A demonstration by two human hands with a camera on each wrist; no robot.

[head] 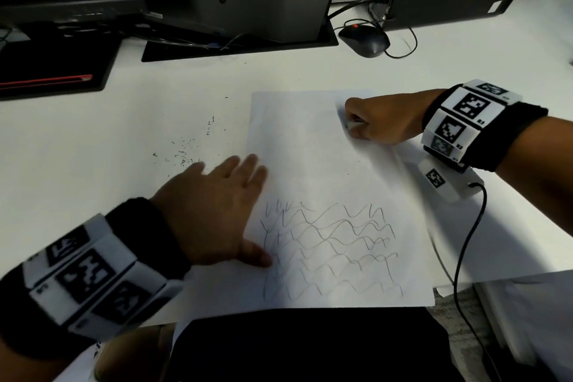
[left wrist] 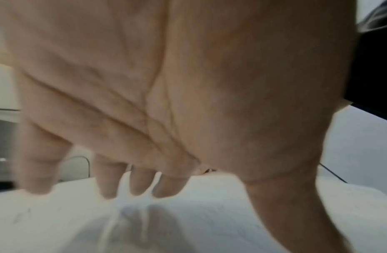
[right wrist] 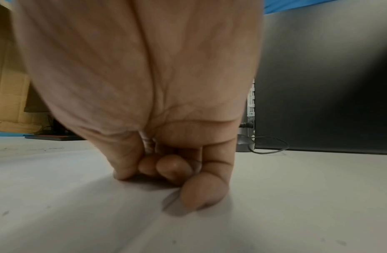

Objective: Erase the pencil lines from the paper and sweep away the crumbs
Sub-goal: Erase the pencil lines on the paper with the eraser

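Paper (head: 325, 164) under both hands

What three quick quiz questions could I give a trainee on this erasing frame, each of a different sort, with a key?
1. True or false: the left hand lies flat, fingers straight, on the left edge of the paper.
2. Multiple choice: where do the pencil lines remain? A) far half of the paper B) near half C) nowhere.
3. Short answer: where do most of the crumbs lie?

Key
1. True.
2. B; the far half looks clean.
3. On the desk, left of the paper, just beyond the left hand's fingertips. The right hand rests curled near the paper's far right corner, with something small and pale, likely the eraser, in its grip.
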